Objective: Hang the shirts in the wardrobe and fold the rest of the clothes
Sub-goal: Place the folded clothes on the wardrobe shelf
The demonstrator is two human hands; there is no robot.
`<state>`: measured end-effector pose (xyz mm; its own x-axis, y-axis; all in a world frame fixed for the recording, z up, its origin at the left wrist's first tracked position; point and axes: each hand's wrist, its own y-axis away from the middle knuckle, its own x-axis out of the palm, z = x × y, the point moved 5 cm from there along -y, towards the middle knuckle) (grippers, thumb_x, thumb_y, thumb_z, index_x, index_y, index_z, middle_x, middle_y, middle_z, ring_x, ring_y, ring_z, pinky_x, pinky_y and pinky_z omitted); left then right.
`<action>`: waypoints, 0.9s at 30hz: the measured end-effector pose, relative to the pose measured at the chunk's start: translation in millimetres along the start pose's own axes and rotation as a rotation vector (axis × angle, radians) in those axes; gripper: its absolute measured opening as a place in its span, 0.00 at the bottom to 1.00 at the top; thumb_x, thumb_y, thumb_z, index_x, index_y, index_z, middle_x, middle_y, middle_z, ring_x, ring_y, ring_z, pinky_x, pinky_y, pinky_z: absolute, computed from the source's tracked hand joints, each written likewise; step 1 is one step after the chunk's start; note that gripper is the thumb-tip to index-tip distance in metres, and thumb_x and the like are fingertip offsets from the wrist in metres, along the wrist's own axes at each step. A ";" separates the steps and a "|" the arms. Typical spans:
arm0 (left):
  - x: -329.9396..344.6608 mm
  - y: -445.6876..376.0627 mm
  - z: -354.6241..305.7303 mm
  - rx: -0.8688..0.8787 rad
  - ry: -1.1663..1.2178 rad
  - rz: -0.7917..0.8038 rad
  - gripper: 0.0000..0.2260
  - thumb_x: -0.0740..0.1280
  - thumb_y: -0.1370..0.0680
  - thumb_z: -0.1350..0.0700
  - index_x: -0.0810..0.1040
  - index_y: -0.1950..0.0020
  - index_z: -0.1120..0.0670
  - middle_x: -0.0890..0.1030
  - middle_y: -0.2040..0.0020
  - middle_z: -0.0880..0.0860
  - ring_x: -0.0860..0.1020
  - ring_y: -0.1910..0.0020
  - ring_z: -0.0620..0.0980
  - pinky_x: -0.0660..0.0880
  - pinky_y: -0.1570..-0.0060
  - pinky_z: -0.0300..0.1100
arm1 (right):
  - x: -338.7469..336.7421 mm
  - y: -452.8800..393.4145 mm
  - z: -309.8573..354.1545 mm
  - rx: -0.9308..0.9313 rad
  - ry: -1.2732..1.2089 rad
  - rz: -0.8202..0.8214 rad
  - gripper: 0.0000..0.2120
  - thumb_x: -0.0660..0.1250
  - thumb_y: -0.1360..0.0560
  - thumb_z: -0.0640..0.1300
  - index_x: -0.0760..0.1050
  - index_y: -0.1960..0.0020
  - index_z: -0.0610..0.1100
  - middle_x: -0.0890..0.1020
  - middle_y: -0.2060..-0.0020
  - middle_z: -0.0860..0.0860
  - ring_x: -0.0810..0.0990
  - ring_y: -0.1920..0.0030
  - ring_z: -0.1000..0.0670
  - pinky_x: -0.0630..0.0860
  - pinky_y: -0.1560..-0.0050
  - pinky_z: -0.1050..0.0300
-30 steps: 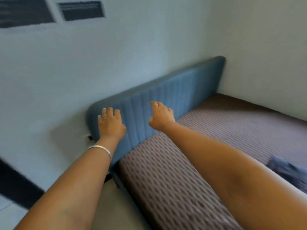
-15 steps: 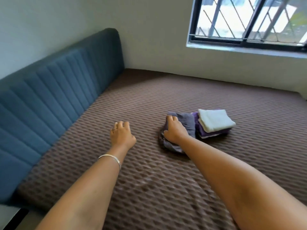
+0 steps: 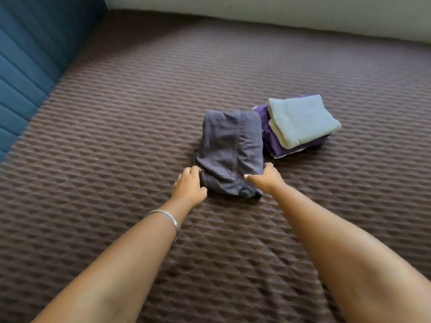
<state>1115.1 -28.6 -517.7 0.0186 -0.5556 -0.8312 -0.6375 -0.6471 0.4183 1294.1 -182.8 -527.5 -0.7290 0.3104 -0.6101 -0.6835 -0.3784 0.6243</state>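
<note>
While on quilted bed, left hand and right hand grip folded grey garment.

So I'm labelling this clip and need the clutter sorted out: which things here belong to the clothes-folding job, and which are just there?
Part of the job:
- grey garment, gripped at its near edge by the left hand and right hand
- pale folded cloth stacked on the purple folded clothes

Just there:
- brown quilted bed cover
- blue headboard
- bracelet
- wall
</note>
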 end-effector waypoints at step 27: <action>54.1 -54.7 76.0 -0.324 1.067 0.165 0.56 0.67 0.47 0.22 0.67 0.26 0.53 0.73 0.31 0.49 0.70 0.32 0.50 0.65 0.31 0.46 | 47.5 -55.5 53.8 0.039 -1.008 0.353 0.24 0.75 0.40 0.47 0.82 0.46 0.37 0.83 0.49 0.39 0.81 0.51 0.38 0.75 0.39 0.41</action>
<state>1092.4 16.4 -613.4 0.7008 -0.7084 -0.0840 -0.4656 -0.5434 0.6985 1295.4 -100.1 -564.9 -0.5677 0.7733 0.2825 -0.4150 -0.5652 0.7130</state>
